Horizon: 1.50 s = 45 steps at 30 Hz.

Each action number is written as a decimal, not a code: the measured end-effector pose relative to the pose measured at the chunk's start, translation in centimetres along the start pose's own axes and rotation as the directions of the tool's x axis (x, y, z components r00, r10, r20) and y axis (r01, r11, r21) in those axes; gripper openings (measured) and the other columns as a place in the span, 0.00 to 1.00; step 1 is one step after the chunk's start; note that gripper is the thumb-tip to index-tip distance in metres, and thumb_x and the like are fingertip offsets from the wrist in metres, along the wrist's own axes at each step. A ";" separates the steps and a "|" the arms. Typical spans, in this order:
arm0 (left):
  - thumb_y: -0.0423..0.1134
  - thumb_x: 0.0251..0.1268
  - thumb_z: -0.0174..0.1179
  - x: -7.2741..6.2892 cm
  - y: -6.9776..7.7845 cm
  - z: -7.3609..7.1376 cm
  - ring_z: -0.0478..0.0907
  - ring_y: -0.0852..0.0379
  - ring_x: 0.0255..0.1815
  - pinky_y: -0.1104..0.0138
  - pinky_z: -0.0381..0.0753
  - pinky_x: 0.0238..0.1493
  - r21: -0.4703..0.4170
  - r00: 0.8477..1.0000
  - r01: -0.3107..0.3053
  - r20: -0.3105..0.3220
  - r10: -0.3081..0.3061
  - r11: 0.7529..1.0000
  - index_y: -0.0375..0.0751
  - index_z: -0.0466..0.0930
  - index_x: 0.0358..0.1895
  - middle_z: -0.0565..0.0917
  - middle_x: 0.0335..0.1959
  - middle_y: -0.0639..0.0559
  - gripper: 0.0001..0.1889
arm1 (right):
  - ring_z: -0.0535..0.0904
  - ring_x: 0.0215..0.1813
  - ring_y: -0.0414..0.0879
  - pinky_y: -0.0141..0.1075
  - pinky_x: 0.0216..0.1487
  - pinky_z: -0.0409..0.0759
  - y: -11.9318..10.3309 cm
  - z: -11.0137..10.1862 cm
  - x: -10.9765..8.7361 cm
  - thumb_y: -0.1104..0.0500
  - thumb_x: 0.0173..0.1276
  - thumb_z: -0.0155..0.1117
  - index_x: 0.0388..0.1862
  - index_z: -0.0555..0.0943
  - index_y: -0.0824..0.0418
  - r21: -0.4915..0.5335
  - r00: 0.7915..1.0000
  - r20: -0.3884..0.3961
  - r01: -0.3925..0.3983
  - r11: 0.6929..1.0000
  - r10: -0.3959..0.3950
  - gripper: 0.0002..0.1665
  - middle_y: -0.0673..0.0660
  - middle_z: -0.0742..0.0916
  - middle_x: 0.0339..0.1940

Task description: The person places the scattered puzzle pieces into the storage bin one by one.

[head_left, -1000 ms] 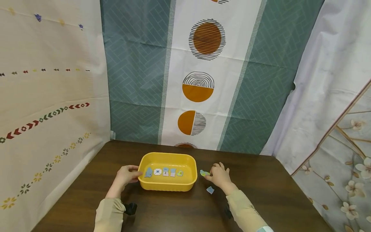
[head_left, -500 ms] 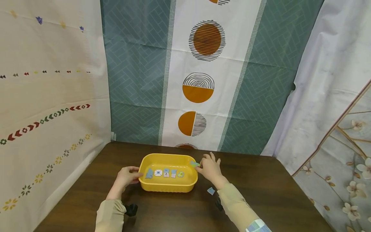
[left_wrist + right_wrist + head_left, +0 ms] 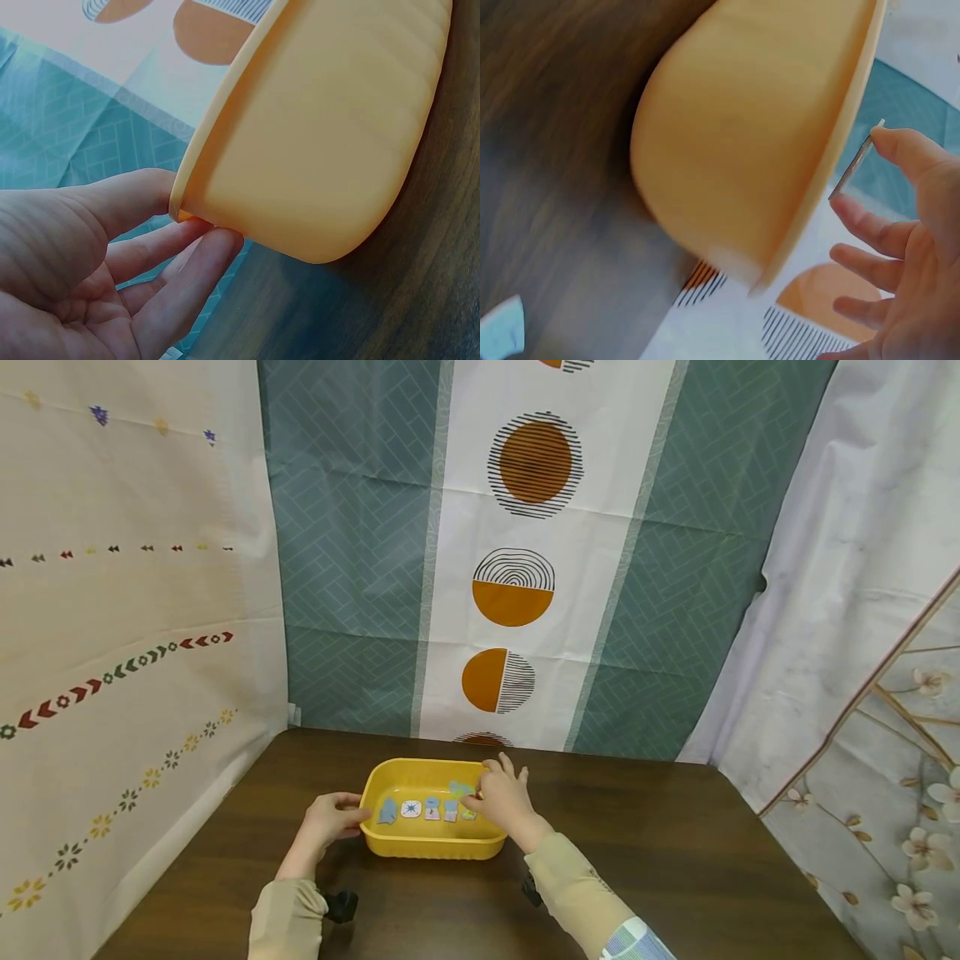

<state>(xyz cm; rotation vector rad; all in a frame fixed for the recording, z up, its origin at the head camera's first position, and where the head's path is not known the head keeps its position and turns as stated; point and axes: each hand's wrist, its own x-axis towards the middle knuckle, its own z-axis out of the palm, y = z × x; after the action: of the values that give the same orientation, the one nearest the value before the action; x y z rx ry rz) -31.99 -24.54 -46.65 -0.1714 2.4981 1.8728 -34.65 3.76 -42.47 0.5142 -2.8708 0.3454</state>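
A yellow plastic tub (image 3: 431, 849) stands on the table, with several small flat cutouts in a row on its bottom. At its left end, my left hand (image 3: 330, 820) pinches the rim between thumb and fingers, as the left wrist view shows. My right hand (image 3: 506, 797) reaches over the tub's right side. Between its thumb and index finger it pinches a thin blue-green cutout (image 3: 856, 163), seen edge-on in the right wrist view. Among those in the tub are a grey-blue cutout (image 3: 387, 812) and a white square with a blue star (image 3: 411, 809).
A pale blue cutout (image 3: 504, 328) lies on the dark wooden table (image 3: 420, 910), outside the tub; the right sleeve hides it in the head view. Patterned cloths (image 3: 510, 527) hang behind the table and along both sides.
My right hand has picked the blue-green cutout up from the table and moved left with it over the tub. The left hand has stayed at the rim.
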 end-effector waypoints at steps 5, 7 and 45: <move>0.28 0.61 0.64 0.0 0.0 -0.1 0.84 0.52 0.33 0.58 0.89 0.39 -0.002 1.000 -0.007 -0.003 0.007 1.000 0.18 0.73 0.55 0.83 0.44 0.29 0.21 | 0.60 0.75 0.64 0.74 0.67 0.58 -1.7 0.8 0.3 0.42 0.62 0.69 0.19 0.82 0.54 0.010 0.999 0.031 0.008 1.000 -0.009 0.21 0.61 0.78 0.65; 0.28 0.61 0.64 0.0 0.0 -0.1 0.84 0.52 0.33 0.58 0.89 0.39 0.000 1.000 -0.006 -0.006 0.006 1.000 0.18 0.73 0.55 0.83 0.44 0.29 0.22 | 0.60 0.75 0.64 0.73 0.68 0.58 -2.5 1.1 0.3 0.41 0.62 0.69 0.17 0.81 0.54 0.015 0.999 0.050 0.015 1.000 -0.016 0.22 0.60 0.78 0.65; 0.27 0.57 0.67 0.0 -0.2 0.3 0.85 0.50 0.32 0.57 0.89 0.37 -0.040 0.999 -0.004 -0.036 0.003 0.999 0.18 0.76 0.52 0.85 0.38 0.36 0.21 | 0.65 0.74 0.59 0.69 0.67 0.65 -6.0 5.4 2.5 0.46 0.57 0.75 0.19 0.84 0.54 0.007 0.957 0.247 0.154 0.988 -0.151 0.16 0.53 0.81 0.62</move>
<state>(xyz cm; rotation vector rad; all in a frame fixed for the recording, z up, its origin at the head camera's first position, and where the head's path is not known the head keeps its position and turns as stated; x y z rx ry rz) -31.95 -24.31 -46.91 -0.2038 2.4863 1.9400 -35.61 -3.91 -45.87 0.8252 -3.0408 0.2539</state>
